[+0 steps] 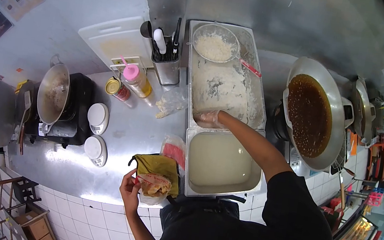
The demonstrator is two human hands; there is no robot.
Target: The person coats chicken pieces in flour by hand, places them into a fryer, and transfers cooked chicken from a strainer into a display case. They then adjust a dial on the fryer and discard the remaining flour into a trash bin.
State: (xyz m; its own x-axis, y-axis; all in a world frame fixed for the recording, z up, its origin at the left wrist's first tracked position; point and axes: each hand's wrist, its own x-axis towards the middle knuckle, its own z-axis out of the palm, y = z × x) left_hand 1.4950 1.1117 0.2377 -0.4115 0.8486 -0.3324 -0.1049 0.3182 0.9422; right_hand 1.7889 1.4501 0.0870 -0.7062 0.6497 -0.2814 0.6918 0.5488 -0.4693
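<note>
My left hand (130,194) pinches the edge of a clear plastic bag (153,179) with red print. Pieces of pale, yellowish food (156,191) show in the bag's mouth, and an olive-yellow cloth (165,167) lies against it. My right hand (208,118), in a thin clear glove, reaches into the near left corner of a metal tray of flour (259,87). Its fingers are too indistinct to read. Just below that hand stands a metal pan of pale, milky batter (223,161). A sieve (216,43) with a red handle rests on the tray's far end, holding white crumbs.
At right, a large wok (302,69) holds dark brown oil with floating bits. Left are a smaller wok (53,93) on a stove and two white scales (94,150). A pink-lidded bottle (133,75), a can (117,88) and a utensil holder (166,69) stand behind.
</note>
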